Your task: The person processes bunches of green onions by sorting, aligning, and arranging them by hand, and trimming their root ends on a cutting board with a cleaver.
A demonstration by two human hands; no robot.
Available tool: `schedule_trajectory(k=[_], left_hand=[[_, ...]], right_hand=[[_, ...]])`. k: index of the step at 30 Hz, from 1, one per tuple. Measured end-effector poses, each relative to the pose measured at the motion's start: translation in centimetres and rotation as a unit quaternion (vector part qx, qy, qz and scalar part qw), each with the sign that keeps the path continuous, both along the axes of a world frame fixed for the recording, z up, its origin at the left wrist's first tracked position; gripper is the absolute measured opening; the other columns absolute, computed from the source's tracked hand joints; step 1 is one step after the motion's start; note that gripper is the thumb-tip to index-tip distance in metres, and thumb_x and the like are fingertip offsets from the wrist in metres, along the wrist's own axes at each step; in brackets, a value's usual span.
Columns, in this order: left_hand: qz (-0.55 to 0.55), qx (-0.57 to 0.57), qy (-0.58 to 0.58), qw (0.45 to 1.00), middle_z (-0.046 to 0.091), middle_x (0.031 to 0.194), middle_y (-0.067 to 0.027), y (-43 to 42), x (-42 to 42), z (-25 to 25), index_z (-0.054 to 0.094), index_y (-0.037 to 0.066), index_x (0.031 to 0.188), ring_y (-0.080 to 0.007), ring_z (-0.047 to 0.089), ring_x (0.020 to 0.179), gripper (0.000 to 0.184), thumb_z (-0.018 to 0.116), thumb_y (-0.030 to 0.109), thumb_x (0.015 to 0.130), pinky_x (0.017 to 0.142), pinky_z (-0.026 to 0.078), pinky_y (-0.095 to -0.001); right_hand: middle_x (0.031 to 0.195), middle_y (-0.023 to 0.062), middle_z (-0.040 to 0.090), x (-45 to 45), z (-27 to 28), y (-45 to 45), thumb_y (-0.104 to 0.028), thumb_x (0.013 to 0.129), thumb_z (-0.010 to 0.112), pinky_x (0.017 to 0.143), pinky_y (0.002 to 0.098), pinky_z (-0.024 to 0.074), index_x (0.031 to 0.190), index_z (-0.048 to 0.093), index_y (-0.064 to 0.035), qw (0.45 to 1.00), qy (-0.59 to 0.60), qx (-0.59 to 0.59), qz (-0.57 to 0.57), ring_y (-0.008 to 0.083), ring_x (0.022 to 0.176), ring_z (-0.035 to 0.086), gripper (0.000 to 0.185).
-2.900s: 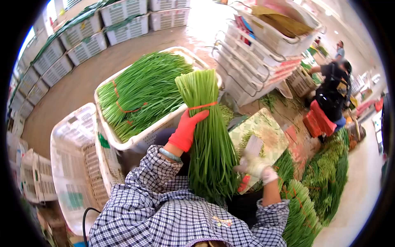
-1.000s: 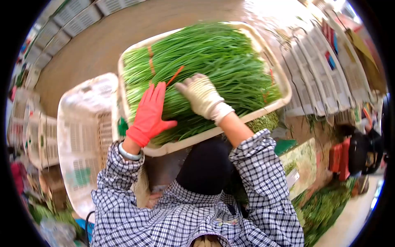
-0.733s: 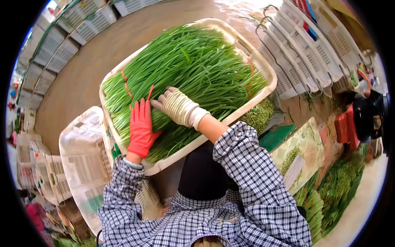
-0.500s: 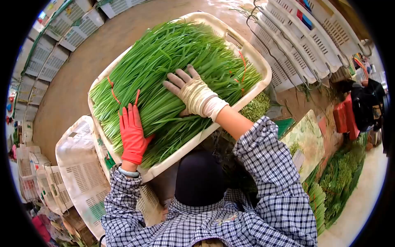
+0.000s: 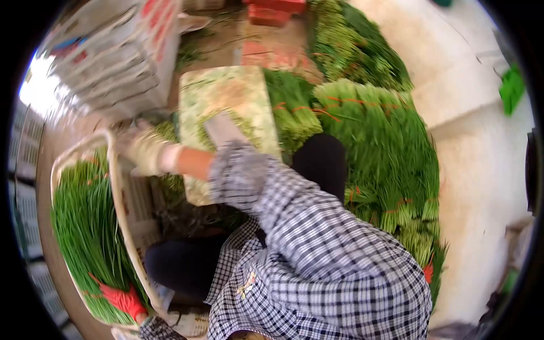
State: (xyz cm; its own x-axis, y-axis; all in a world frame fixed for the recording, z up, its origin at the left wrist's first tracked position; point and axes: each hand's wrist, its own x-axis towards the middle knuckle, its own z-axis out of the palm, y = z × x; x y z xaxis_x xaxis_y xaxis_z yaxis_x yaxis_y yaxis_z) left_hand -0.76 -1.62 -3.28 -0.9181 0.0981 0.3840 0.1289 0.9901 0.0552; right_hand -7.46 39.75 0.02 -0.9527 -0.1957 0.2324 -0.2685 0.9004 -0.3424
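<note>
In the head view, my left hand (image 5: 120,300), in a red glove, lies with fingers stretched over the garlic chives (image 5: 85,221) at the near end of the white plastic crate (image 5: 122,212). Orange ties show among the long green leaves. My right hand (image 5: 143,150), in a cream glove, is just outside the crate's far corner, between its rim and the cutting board (image 5: 226,85). Motion smears its fingers, and I see nothing clear in them. A flat grey blade (image 5: 222,127) lies on the board among small green trimmings, partly behind my right sleeve.
Stacked white crates (image 5: 127,62) stand at the upper left. Tied chive bundles (image 5: 377,136) are piled to my right, beside a pale wall or ledge (image 5: 470,187). A red object (image 5: 272,12) sits at the top. My dark-clad knees flank the board's near side.
My view has swung to the right, so the crate now appears at the left. My right hand has left the chives and moved outside the crate; my left hand stays on them.
</note>
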Motion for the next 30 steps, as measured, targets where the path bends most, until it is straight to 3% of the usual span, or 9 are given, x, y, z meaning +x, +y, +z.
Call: schedule_trajectory(k=[3,4,5,8,14,17,22,26,30], left_hand=[[0.012,-0.018,0.01,1.0,0.013,0.156,-0.0289,1.4,1.6,0.9,0.012,0.023,0.156,-0.0395,0.011,0.147,0.118,0.084,0.025,0.063,0.115,0.03,-0.0494],[0.004,-0.033,0.008,0.999,0.019,0.155,-0.0288,0.7,2.2,0.5,0.011,0.02,0.156,-0.0384,0.011,0.147,0.117,0.083,0.029,0.064,0.116,0.028,-0.05],[-0.004,-0.038,0.012,0.999,0.02,0.155,-0.0288,0.6,2.5,0.1,0.012,0.02,0.156,-0.0384,0.011,0.147,0.116,0.083,0.029,0.065,0.116,0.028,-0.0499],[-0.042,-0.021,0.021,0.999,0.021,0.154,-0.0287,3.2,2.8,-0.9,0.012,0.019,0.156,-0.0383,0.012,0.147,0.115,0.082,0.029,0.066,0.116,0.028,-0.0496],[-0.108,0.016,-0.015,0.994,0.024,0.153,-0.0285,9.9,3.3,-3.8,0.012,0.017,0.155,-0.0383,0.014,0.146,0.112,0.08,0.03,0.068,0.116,0.028,-0.0489],[-0.123,0.026,-0.048,0.991,0.025,0.152,-0.0284,12.6,3.4,-5.2,0.013,0.016,0.155,-0.0383,0.015,0.146,0.11,0.08,0.03,0.069,0.116,0.028,-0.0485],[-0.126,0.028,-0.096,0.987,0.027,0.151,-0.0282,14.8,2.9,-7.7,0.013,0.014,0.155,-0.0383,0.017,0.145,0.108,0.078,0.03,0.07,0.116,0.027,-0.0479],[-0.109,0.028,-0.13,0.985,0.029,0.151,-0.028,14.9,2.5,-9.2,0.014,0.013,0.155,-0.0383,0.018,0.145,0.106,0.077,0.031,0.072,0.116,0.027,-0.0475],[-0.085,0.026,-0.157,0.984,0.031,0.15,-0.0279,13.7,1.7,-10.0,0.014,0.012,0.155,-0.0383,0.02,0.144,0.105,0.076,0.031,0.073,0.116,0.027,-0.047]], right_hand=[[0.11,0.0188,0.063,13.7,0.2,13.5,-0.026,0.077,0.072,0.092,0.0472,0.0457,0.109,0.063,-0.0052,0.972,0.061,-0.093,-0.207,0.0354,0.105,0.06,0.039],[0.119,0.0212,0.062,18.7,-0.1,19.2,-0.022,0.077,0.071,0.097,0.0414,0.046,0.122,0.058,0.0004,0.986,0.114,-0.045,-0.111,0.036,0.114,0.057,0.053],[0.125,0.0221,0.06,24.9,3.0,21.0,-0.023,0.078,0.07,0.101,0.04,0.0443,0.125,0.057,0.0006,0.931,-0.049,-0.089,-0.352,0.0345,0.118,0.056,0.054],[0.142,0.0204,0.049,42.3,-0.6,29.3,-0.033,0.088,0.064,0.11,0.0366,0.0362,0.141,0.044,-0.0011,0.797,-0.061,-0.085,-0.594,0.0324,0.132,0.046,0.065],[0.145,0.0182,0.046,63.1,-8.3,31.5,-0.031,0.091,0.057,0.113,0.0354,0.0322,0.144,0.039,-0.0007,0.536,-0.141,-0.228,-0.8,0.0325,0.134,0.045,0.064],[0.14,0.0201,0.051,64.6,-13.0,31.6,-0.024,0.091,0.059,0.109,0.0371,0.0368,0.142,0.043,-0.0017,0.549,-0.09,-0.339,-0.759,0.0327,0.13,0.049,0.058],[0.139,0.0212,0.052,59.2,-15.3,34.8,-0.029,0.087,0.062,0.108,0.036,0.0381,0.14,0.045,-0.0007,0.63,-0.083,-0.267,-0.724,0.0339,0.128,0.05,0.062],[0.142,0.0206,0.047,52.4,-12.8,38.7,-0.034,0.085,0.066,0.111,0.0444,0.0333,0.137,0.047,-0.0035,0.676,-0.107,-0.112,-0.721,0.0354,0.133,0.042,0.063],[0.128,0.0156,0.055,46.7,-10.2,42.5,-0.031,0.076,0.073,0.099,0.0462,0.041,0.133,0.049,-0.0054,0.72,-0.008,0.106,-0.686,0.0313,0.117,0.051,0.067]])
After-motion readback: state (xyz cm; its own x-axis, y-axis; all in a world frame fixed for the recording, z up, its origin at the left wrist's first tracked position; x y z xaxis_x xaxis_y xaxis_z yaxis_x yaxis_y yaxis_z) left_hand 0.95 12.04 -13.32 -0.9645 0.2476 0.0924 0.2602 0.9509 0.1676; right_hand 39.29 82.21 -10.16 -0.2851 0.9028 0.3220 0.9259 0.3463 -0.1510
